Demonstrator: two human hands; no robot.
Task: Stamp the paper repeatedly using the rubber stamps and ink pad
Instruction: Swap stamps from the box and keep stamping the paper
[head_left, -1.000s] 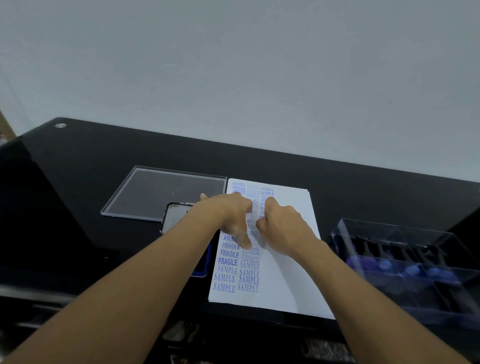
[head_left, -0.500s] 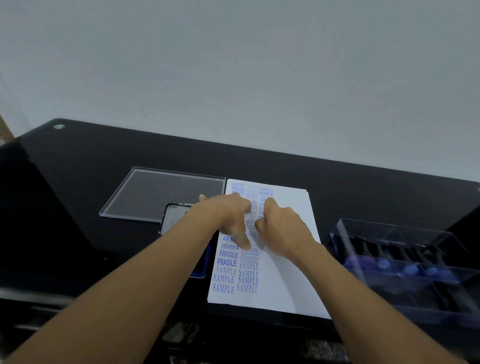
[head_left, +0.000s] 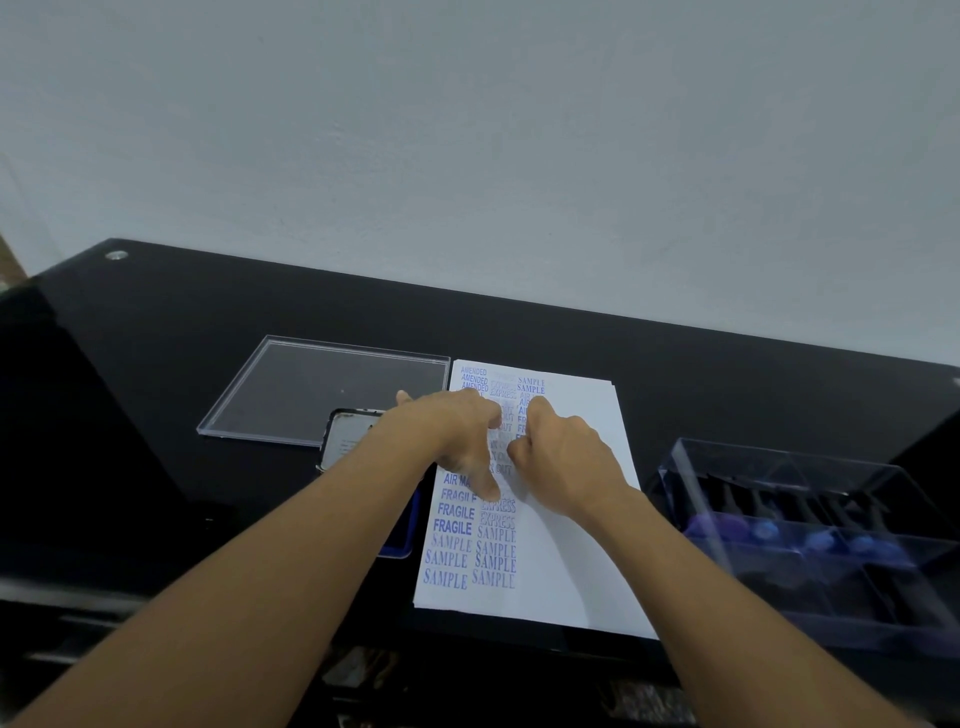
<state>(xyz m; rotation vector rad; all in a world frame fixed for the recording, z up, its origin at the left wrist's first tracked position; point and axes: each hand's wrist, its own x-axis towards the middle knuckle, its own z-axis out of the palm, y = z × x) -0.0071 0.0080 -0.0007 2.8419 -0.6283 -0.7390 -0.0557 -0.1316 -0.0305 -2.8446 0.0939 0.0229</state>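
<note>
From your head camera you have one paper sheaf at the table's near edge, one blue ink pad touching it at 9 o'clock, one clear lid at 10 o'clock, and one clear box at 3 o'clock holding at least three blurred blue stamps. Your left hand rests on the print, thumb straight, fingers bent. Your right hand is curled just beside it at 3 o'clock; what either grips is hidden.
</note>
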